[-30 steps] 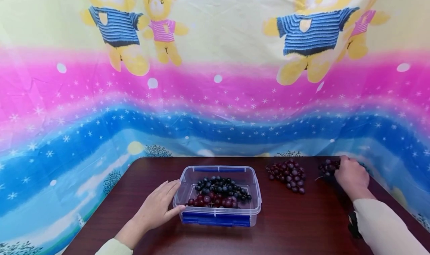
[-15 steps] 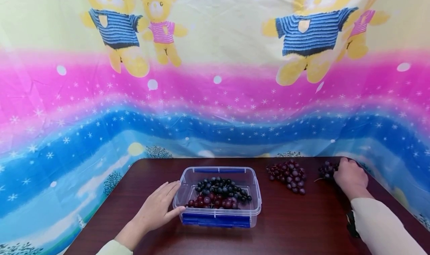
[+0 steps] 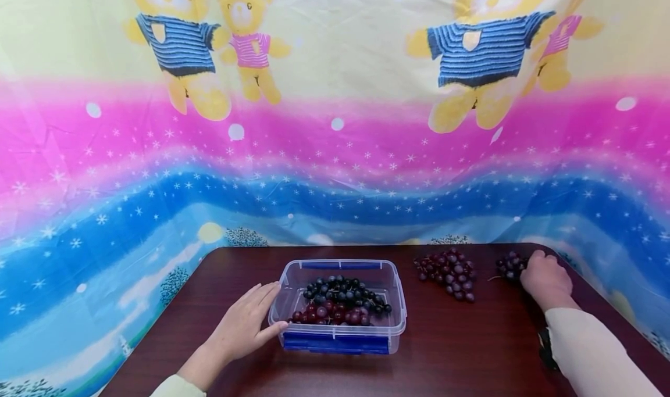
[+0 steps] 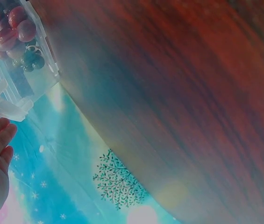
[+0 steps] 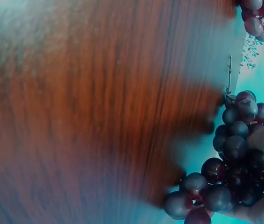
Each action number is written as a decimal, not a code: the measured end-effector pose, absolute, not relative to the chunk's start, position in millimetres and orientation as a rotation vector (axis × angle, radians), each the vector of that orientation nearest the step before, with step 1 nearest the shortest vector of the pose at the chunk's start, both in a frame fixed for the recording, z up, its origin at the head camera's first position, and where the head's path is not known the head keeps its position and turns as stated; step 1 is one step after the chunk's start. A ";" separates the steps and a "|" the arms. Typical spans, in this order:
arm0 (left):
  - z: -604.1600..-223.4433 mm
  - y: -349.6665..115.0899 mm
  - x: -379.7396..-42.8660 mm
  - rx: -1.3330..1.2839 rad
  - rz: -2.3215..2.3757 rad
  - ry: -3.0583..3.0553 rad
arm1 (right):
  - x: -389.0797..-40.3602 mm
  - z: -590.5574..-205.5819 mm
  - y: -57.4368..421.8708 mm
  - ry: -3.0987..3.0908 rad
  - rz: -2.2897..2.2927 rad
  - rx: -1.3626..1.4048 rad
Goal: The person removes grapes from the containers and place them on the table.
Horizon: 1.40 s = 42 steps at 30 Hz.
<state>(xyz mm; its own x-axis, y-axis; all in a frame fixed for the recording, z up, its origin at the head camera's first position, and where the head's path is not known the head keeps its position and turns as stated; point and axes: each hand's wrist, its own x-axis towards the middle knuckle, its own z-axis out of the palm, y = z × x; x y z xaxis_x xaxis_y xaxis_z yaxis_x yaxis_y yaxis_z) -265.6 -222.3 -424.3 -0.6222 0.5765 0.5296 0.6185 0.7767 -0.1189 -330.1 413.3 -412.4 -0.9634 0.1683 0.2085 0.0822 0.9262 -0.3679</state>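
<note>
A clear plastic container (image 3: 400, 327) with blue clips stands on the table in the head view. Inside it lie a bunch of black grapes (image 3: 342, 289) and a bunch of red grapes (image 3: 335, 314). My left hand (image 3: 243, 324) rests with fairly straight fingers at the container's left side, thumb by the front corner. At the far right, my right hand (image 3: 548, 278) holds a bunch of dark purple grapes (image 5: 234, 163), its stem pointing left in the head view. Thumb and fingers curl round the grapes in the right wrist view; the back of the hand hides much of them from the head camera.
Another bunch of purplish-red grapes (image 3: 449, 274) lies between the container and the right hand. The dark wooden table (image 3: 445, 350) ends at a rounded far edge. Behind it hangs a cloth backdrop (image 3: 335, 129) printed with bears.
My right hand has moved slightly down and left in the head view, keeping hold of the purple grapes. The left hand and the container stay in place.
</note>
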 end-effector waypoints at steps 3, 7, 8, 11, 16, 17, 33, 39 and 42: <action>-424.3 -222.3 -265.3 -0.885 -0.103 -2.425 | -329.2 -413.1 413.7 -2.866 0.532 -0.172; -424.3 -222.3 -265.1 -0.873 -0.103 -2.441 | -328.8 -413.7 414.5 -2.894 0.526 -0.140; -424.2 -222.3 -265.1 -0.872 -0.105 -2.444 | -328.7 -413.9 414.5 -2.900 0.522 -0.135; -424.1 -222.2 -265.4 -0.867 -0.103 -2.451 | -328.1 -413.8 414.1 -2.908 0.518 -0.124; -424.3 -222.2 -265.5 -0.864 -0.099 -2.461 | -327.3 -412.9 413.8 -2.926 0.494 -0.113; -424.3 -222.1 -265.4 -0.865 -0.099 -2.462 | -327.1 -412.7 413.9 -2.932 0.487 -0.115; -423.4 -222.3 -264.4 -0.883 -0.124 -2.439 | -324.9 -412.5 418.9 -2.975 0.448 -0.081; -423.0 -222.4 -264.1 -0.880 -0.121 -2.449 | -324.5 -410.9 419.4 -3.000 0.456 -0.071; -423.0 -222.4 -263.7 -0.871 -0.120 -2.460 | -322.9 -409.3 419.7 -3.005 0.470 -0.052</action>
<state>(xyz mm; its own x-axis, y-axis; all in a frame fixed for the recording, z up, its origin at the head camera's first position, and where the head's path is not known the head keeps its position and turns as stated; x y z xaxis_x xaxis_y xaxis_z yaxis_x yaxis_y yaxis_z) -263.7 -222.4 -423.0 -0.6564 0.5614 0.5039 0.6079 0.7892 -0.0873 -322.9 419.7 -409.3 -0.9945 0.0490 0.0930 0.0183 0.9518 -0.3063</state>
